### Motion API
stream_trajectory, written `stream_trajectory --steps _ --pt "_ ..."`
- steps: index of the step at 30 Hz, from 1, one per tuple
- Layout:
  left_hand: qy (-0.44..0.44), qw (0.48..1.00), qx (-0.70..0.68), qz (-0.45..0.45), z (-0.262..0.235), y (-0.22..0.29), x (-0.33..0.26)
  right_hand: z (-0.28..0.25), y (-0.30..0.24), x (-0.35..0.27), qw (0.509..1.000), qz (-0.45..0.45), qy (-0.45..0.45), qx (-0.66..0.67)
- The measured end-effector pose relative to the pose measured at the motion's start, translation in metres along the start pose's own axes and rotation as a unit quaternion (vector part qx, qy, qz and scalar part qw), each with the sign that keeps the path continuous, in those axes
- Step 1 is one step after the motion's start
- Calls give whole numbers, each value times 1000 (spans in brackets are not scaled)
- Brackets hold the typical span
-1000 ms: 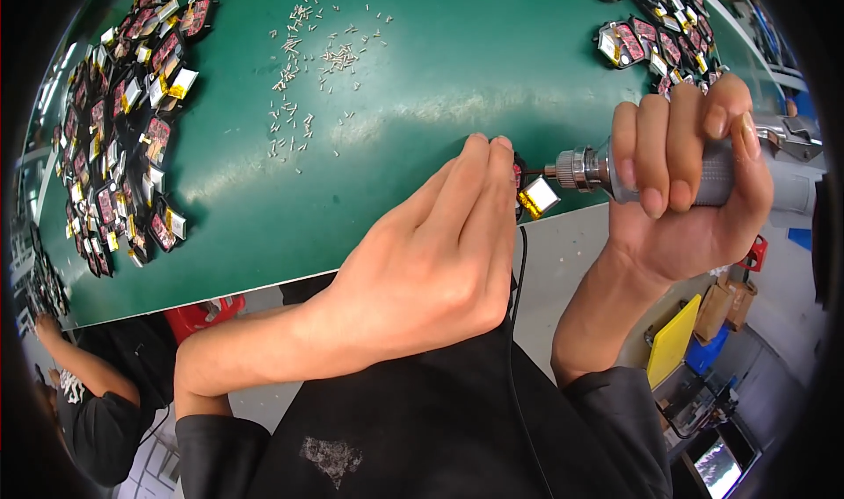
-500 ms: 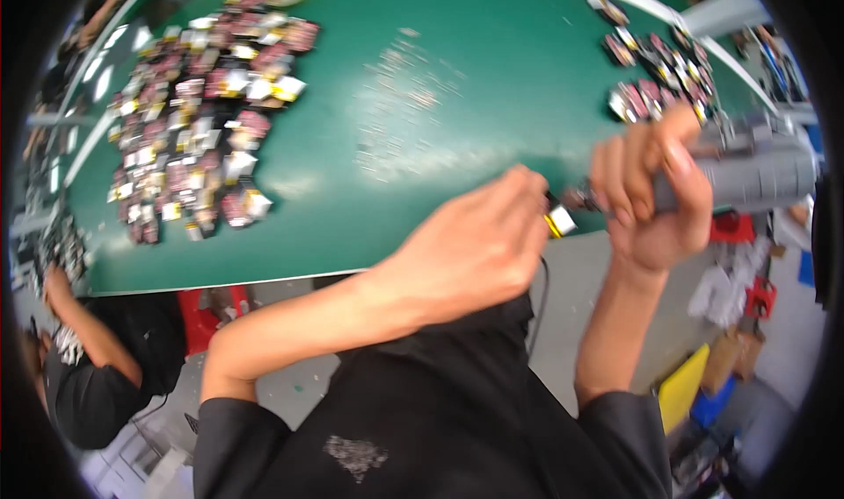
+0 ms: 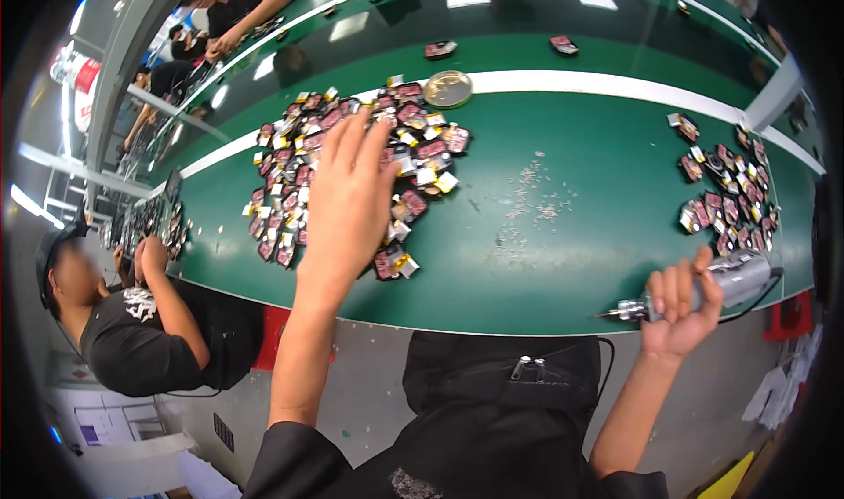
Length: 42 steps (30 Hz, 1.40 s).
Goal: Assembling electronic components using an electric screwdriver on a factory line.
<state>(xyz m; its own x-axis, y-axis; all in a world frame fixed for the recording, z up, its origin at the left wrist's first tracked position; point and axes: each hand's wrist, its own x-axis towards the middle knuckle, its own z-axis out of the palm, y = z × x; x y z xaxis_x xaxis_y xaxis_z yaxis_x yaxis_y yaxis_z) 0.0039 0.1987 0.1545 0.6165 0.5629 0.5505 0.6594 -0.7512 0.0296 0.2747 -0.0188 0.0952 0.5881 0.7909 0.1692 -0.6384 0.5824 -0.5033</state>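
On green table (image 3: pixel 563 235): heap of small red-black-yellow parts (image 3: pixel 352 165) under left hand (image 3: pixel 347 200).

Bare green worktop (image 3: pixel 580 270) lies open between the left pile of parts (image 3: pixel 352 165) and the right pile (image 3: pixel 730 191); only scattered screws (image 3: pixel 536 196) dot it.

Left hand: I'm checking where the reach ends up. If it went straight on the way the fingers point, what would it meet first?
Most likely the pile of small red and black parts under the left hand; beyond it lies a round metal dish. Height above the pile is unclear.
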Motion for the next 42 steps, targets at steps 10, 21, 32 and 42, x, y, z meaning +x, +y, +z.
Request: stream_trajectory --steps 10,21,32,42 --pt "-144 977 -62 142 61 62 25 -6 0 -2 999 30 -6 32" --pt "-111 978 -132 116 62 64 27 -11 -6 -8 999 27 15 41" --pt "-189 602 -761 -154 34 142 -38 47 -6 -4 994 -62 -29 89" --pt "-168 510 -827 -167 35 151 -52 55 2 -6 992 -90 -42 74"
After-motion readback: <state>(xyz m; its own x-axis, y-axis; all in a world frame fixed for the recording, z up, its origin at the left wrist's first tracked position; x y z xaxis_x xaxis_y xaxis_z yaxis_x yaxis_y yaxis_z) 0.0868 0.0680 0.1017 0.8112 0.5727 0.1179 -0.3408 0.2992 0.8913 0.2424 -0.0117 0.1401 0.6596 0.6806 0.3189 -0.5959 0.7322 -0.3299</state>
